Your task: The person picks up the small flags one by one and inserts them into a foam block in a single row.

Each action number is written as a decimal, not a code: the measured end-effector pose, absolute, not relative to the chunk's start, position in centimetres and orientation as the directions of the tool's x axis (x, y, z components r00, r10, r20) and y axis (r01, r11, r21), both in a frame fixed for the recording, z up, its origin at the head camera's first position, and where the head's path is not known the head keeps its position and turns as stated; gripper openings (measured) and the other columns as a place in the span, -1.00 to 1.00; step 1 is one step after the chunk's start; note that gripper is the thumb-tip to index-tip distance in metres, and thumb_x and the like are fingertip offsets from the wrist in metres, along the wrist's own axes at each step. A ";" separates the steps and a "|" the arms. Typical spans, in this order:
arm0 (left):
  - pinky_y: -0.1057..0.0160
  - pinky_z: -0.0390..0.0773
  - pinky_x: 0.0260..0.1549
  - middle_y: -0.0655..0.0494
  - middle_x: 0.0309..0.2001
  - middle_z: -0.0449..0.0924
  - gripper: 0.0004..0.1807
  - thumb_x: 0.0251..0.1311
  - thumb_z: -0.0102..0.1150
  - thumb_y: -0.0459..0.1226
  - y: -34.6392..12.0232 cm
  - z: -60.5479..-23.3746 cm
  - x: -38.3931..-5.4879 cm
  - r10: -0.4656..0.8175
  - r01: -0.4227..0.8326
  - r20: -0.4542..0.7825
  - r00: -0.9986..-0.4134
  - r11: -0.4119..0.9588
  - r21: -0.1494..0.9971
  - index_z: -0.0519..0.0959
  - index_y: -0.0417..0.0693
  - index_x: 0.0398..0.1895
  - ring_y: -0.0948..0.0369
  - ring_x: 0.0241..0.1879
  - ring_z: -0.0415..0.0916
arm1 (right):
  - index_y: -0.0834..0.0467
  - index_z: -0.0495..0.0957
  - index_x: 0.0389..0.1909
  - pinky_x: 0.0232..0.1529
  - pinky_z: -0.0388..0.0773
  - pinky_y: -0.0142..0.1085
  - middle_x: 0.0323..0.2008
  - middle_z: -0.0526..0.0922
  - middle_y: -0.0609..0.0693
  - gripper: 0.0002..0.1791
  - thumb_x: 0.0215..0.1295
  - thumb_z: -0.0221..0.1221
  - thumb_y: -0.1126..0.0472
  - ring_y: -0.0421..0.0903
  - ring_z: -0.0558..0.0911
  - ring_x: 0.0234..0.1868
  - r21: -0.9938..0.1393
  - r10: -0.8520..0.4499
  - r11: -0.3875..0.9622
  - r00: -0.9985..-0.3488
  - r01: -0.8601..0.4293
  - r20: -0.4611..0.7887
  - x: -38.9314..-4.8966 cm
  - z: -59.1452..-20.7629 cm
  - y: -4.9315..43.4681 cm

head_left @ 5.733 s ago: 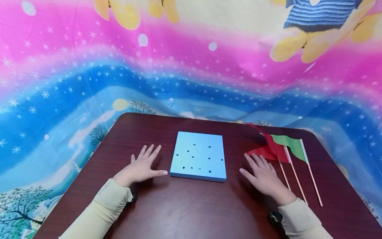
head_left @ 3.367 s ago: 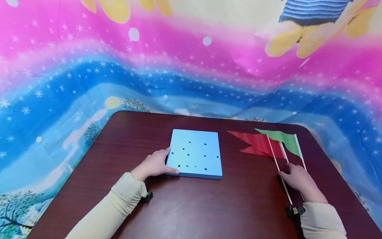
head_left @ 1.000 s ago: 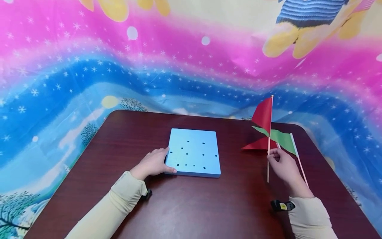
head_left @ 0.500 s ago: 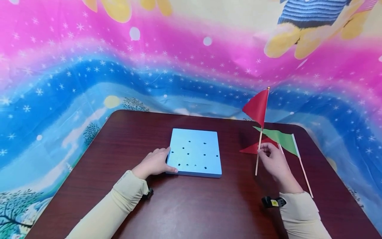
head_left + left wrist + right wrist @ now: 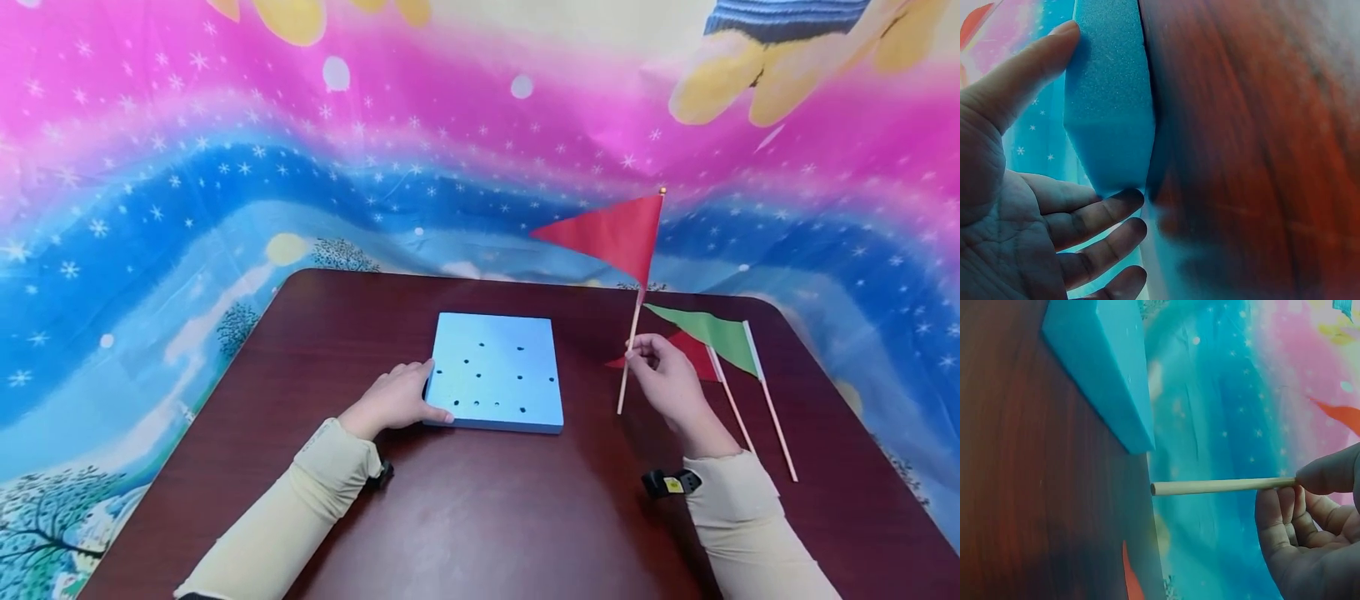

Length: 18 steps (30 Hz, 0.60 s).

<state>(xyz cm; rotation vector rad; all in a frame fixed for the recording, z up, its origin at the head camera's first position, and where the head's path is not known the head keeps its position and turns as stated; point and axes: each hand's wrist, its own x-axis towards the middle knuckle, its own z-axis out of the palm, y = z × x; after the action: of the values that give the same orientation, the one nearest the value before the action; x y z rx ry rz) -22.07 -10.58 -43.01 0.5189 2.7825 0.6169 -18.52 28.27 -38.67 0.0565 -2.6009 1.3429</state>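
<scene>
A square light-blue foam block point(image 5: 498, 362) with several small holes in its top lies flat on the table. My left hand point(image 5: 392, 398) holds its near left corner, thumb along the front side, fingers at the left side; the left wrist view shows this foam corner point(image 5: 1110, 87) between thumb and fingers. To the right of the block, my right hand point(image 5: 670, 379) pinches the wooden stick of a red triangular flag point(image 5: 615, 237), raised and slightly tilted. In the right wrist view, the bare lower end of the stick point(image 5: 1222, 487) points towards the tabletop, apart from the block.
Another red flag point(image 5: 697, 354) and a green flag point(image 5: 723, 337) lie on the right of the dark wooden table point(image 5: 465, 517), the red one partly behind my right hand. A printed cloth backdrop point(image 5: 465, 167) hangs behind the table's far edge.
My right hand took one red flag from the table, raised it upright and moved it left towards the block; its cloth has spread out. My left hand moved onto the block's corner and stays there.
</scene>
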 end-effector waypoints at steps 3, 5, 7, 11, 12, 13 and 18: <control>-0.26 0.25 0.33 -0.29 0.47 0.30 0.19 0.08 0.51 0.15 -10.5 -42.9 -22.1 0.388 0.283 -0.166 -0.907 0.851 0.443 0.14 -0.34 0.59 -0.17 0.42 0.25 | 0.43 0.51 0.02 -0.26 0.53 -0.49 -0.17 0.58 0.25 -0.80 0.53 0.10 0.36 -0.06 0.59 -0.24 -0.828 0.056 0.542 -0.976 -0.146 0.209 -18.9 -38.4 27.4; -0.25 0.25 0.33 -0.29 0.47 0.30 0.19 0.09 0.51 0.15 -10.4 -42.9 -22.1 0.388 0.283 -0.167 -0.906 0.851 0.441 0.14 -0.33 0.59 -0.17 0.43 0.24 | 0.43 0.50 0.02 -0.25 0.53 -0.49 -0.16 0.58 0.26 -0.80 0.53 0.10 0.36 -0.07 0.59 -0.23 -0.841 0.055 0.519 -0.975 -0.155 0.214 -19.1 -38.4 26.8; -0.25 0.25 0.34 -0.28 0.47 0.30 0.19 0.09 0.51 0.15 -10.4 -42.9 -22.1 0.388 0.282 -0.171 -0.906 0.852 0.442 0.14 -0.34 0.59 -0.17 0.43 0.24 | 0.43 0.49 0.03 -0.23 0.53 -0.50 -0.15 0.57 0.26 -0.80 0.54 0.10 0.36 -0.12 0.58 -0.24 -0.855 0.059 0.494 -0.975 -0.158 0.215 -19.3 -38.3 26.3; -0.24 0.25 0.34 -0.28 0.47 0.30 0.20 0.08 0.51 0.15 -10.4 -43.1 -22.1 0.387 0.279 -0.177 -0.905 0.855 0.438 0.14 -0.34 0.59 -0.17 0.43 0.24 | 0.43 0.48 0.07 -0.20 0.55 -0.49 -0.12 0.56 0.25 -0.77 0.55 0.11 0.34 -0.19 0.56 -0.24 -0.882 0.061 0.445 -0.977 -0.157 0.205 -19.5 -38.4 25.4; -0.24 0.26 0.34 -0.28 0.47 0.30 0.20 0.08 0.51 0.15 -10.4 -43.1 -22.1 0.386 0.279 -0.178 -0.905 0.855 0.437 0.14 -0.34 0.59 -0.17 0.43 0.25 | 0.43 0.47 0.08 -0.20 0.55 -0.49 -0.12 0.56 0.26 -0.76 0.55 0.11 0.34 -0.16 0.56 -0.22 -0.886 0.060 0.437 -0.978 -0.156 0.202 -19.6 -38.4 25.3; -0.23 0.26 0.34 -0.27 0.47 0.30 0.20 0.08 0.51 0.16 -10.3 -43.1 -22.1 0.386 0.280 -0.176 -0.905 0.855 0.436 0.14 -0.34 0.59 -0.17 0.42 0.25 | 0.43 0.47 0.09 -0.19 0.55 -0.50 -0.11 0.55 0.26 -0.75 0.55 0.12 0.33 -0.13 0.57 -0.22 -0.890 0.058 0.429 -0.978 -0.157 0.201 -19.6 -38.4 25.2; -0.23 0.26 0.33 -0.27 0.46 0.32 0.19 0.08 0.52 0.15 -10.4 -42.9 -22.1 0.387 0.283 -0.170 -0.907 0.855 0.434 0.15 -0.35 0.58 -0.16 0.41 0.26 | 0.43 0.47 0.11 -0.17 0.58 -0.50 -0.09 0.55 0.30 -0.73 0.55 0.13 0.33 -0.01 0.61 -0.19 -0.903 0.040 0.395 -0.979 -0.170 0.202 -19.8 -38.8 24.7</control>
<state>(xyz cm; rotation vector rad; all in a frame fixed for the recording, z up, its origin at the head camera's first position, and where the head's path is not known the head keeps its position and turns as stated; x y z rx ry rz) -22.13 -10.37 -42.92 0.5107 2.7799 0.5939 -19.81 24.68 -38.81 0.1162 -2.4582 1.6263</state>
